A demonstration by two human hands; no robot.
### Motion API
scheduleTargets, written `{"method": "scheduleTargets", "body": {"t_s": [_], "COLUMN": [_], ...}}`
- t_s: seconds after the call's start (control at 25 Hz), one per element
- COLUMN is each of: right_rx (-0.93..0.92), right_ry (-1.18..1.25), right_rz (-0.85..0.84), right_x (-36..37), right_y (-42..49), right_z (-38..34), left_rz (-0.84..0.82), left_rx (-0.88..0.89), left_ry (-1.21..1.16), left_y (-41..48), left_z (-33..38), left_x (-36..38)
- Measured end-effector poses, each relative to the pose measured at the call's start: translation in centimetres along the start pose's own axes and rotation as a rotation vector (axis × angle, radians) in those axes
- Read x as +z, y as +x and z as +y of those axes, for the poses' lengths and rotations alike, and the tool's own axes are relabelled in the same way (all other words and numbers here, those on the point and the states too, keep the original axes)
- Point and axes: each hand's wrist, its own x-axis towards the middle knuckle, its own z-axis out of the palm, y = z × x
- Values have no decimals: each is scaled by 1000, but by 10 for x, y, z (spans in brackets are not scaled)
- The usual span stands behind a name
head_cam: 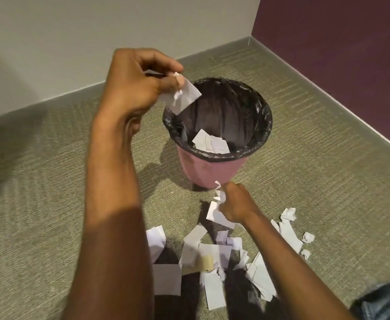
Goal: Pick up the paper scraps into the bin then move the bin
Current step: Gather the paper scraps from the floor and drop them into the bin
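Two hands, left hand [134,82] and right hand [234,204], each gripping scraps; one bin [210,169].

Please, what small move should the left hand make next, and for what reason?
Probably it should open its fingers and let go. The left hand pinches a white scrap that hangs at the rim of the bin, partly above the black liner, so it would likely fall inside with the scraps already there. The right hand is already gripping scraps on the carpet.

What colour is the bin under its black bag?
The bin is pink, seen in the head view below the black bag.
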Motion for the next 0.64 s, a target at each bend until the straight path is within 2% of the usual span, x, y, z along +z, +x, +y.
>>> {"method": "scheduleTargets", "body": {"t_s": [0.16,0.24,0.4,0.52,0.6,0.64], "right_rx": [-97,-134,-156,-148,-168,-174], "right_ry": [33,43,96,146,202,224], "right_rz": [-30,-28,-35,-26,-39,-45], "right_x": [-27,-41,-65,-87,-106,-118], "right_y": [-1,0,-4,-8,-12,-14], "right_z": [-19,-25,-32,-38,-46,-51], "left_rz": [-179,-191,-182,-104,72,219], "left_rx": [-68,-89,-154,-105,-106,-125], "left_ry": [159,211,159,124,39,15], "left_y": [32,37,33,28,17,9], "left_z": [-41,-64,-83,-82,-83,-86], "left_x": [63,79,90,78,65,59]}}
